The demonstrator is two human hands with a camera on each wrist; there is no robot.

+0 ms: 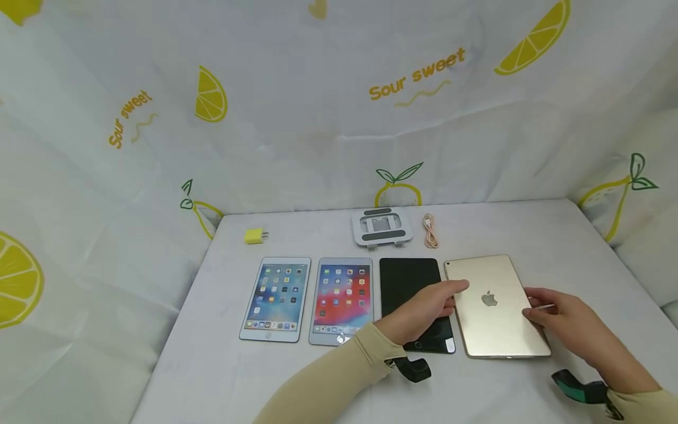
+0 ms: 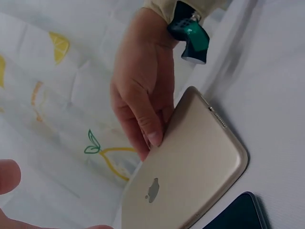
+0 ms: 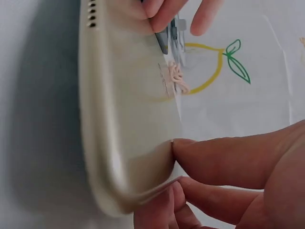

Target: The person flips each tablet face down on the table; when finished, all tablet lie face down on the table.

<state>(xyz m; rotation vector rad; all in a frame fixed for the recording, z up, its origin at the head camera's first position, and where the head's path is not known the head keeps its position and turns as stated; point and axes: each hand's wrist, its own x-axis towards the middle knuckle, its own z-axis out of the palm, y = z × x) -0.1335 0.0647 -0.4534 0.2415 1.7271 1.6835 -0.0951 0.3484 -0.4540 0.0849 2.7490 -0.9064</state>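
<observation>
A gold tablet with an apple logo lies back side up at the right of the row. My right hand pinches its right edge, thumb on top and fingers underneath, as the right wrist view shows closely. At the opposite edge my left hand grips the tablet, its thumb over the back and its other fingers curled by the side. Beneath the left hand lies a black-screened tablet, partly covered. In the left wrist view the right hand is at the gold tablet's far edge.
Two white tablets with lit screens, one blue and one red and blue, lie to the left. Behind are a yellow charger plug, a folded grey-white stand and a coiled pink cable. A lemon-print cloth hangs behind.
</observation>
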